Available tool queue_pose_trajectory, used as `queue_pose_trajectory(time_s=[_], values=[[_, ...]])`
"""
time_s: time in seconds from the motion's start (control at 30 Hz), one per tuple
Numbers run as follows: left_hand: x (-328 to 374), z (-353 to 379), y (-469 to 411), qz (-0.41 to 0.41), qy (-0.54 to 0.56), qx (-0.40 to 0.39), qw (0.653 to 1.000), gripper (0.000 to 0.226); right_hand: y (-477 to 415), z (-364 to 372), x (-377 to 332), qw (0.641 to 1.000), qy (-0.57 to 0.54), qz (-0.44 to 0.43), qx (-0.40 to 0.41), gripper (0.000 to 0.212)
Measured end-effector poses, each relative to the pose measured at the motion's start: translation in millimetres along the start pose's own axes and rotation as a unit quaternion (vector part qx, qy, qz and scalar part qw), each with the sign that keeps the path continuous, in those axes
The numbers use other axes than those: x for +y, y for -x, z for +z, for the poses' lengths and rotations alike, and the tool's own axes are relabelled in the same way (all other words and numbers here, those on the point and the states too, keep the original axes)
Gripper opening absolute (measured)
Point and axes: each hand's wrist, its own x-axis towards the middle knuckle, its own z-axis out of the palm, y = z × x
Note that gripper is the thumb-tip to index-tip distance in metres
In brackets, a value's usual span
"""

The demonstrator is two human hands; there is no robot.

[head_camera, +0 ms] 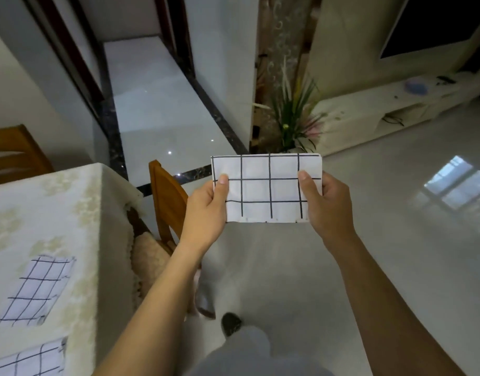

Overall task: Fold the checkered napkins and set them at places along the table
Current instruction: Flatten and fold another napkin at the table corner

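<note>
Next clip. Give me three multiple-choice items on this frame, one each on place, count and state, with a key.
1. Where is the held napkin?
A. in the air over the floor, right of the table
B. flat on the table
C. on a chair seat

2. How many napkins lie on the table?
A. none
B. two
C. four

3. What state is the held napkin in?
A. crumpled in one fist
B. folded flat, pinched at both ends
C. draped open over a forearm

Key:
1 A: floor shows beneath it.
2 B: the far napkin and near napkin lie there.
3 B: the left hand and right hand each pinch an end.
</note>
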Motion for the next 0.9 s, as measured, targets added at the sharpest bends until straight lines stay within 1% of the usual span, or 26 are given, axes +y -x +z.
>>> queue_pose_trajectory(time_s=[0.07,0.17,0.27,0.33,0.43,0.5,0.53,0.6,0.63,0.77,0.9], values=[[-4.4,-0.7,-33.3,0.002,0.006,0.03,1.0,0.046,-39.0,16.9,-1.2,1.0,0.008,-0.006,-0.012,0.02],[-19.5,-9.9,-81.3,-0.004,0.023,0.074,0.997,0.048,-94.3,43.9,-15.1,0.998,0.015,-0.043,-0.051,0.018],[-25.4,-22.5,-125.1,-0.011,0.008,0.104,0.994,0.05,-146.4,77.8,-26.3,0.995,0.004,-0.075,-0.067,0.015],[-25.2,-35.5,-147.2,-0.021,-0.005,0.137,0.99,0.051,-170.2,107.2,-26.8,0.993,-0.012,-0.08,-0.083,0.016],[-38.1,-66.4,-166.2,-0.032,-0.043,0.194,0.979,0.052,-192.0,152.9,-21.8,0.987,-0.026,-0.075,-0.141,0.015],[-56.8,-85.4,-173.2,-0.042,-0.055,0.223,0.972,0.061,-209.2,183.3,-19.7,0.98,-0.034,-0.078,-0.181,0.022],[-66.7,-92.2,-175.3,-0.053,-0.062,0.244,0.966,0.065,-217.9,198.2,-19.2,0.975,-0.037,-0.079,-0.204,0.022],[-77.8,-101.4,-180.3,-0.081,-0.071,0.287,0.952,0.066,-232.5,227.0,-20.3,0.961,-0.054,-0.08,-0.26,0.016],[-81.2,-104.8,-184.1,-0.097,-0.073,0.301,0.946,0.064,-239.5,241.0,-21.3,0.953,-0.067,-0.078,-0.286,0.013],[-88.6,-111.2,-207.5,-0.149,-0.071,0.369,0.915,0.043,-273.6,294.1,-13.9,0.918,-0.115,-0.089,-0.368,0.015],[-86.6,-102.6,-250.9,-0.168,-0.101,0.436,0.878,0.041,-322.9,335.1,-8.4,0.889,-0.139,-0.096,-0.425,0.012]])
